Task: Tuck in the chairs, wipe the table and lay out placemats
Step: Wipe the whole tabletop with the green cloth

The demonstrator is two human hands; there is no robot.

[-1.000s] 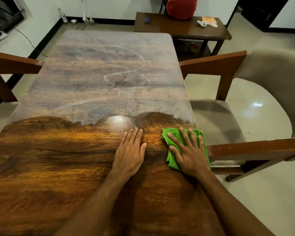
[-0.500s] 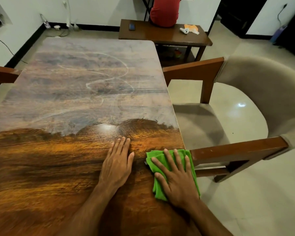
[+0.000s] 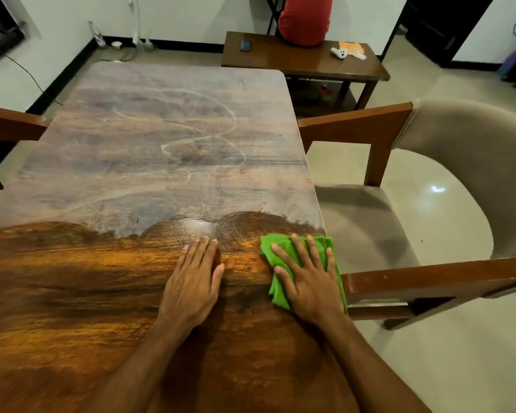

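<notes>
The left hand (image 3: pixel 192 283) lies flat, fingers together, on the wooden surface (image 3: pixel 131 150). Just beside it, the right hand (image 3: pixel 309 281) presses the green cloth (image 3: pixel 276 293) at the right edge, fingers spread. A chair (image 3: pixel 429 204) stands beside; dull film covers the far half.

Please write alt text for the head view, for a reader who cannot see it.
The right hand presses a green cloth flat near the table edge; the left hand rests flat beside it. The far half looks dusty, and a chair stands untucked at right.
</notes>
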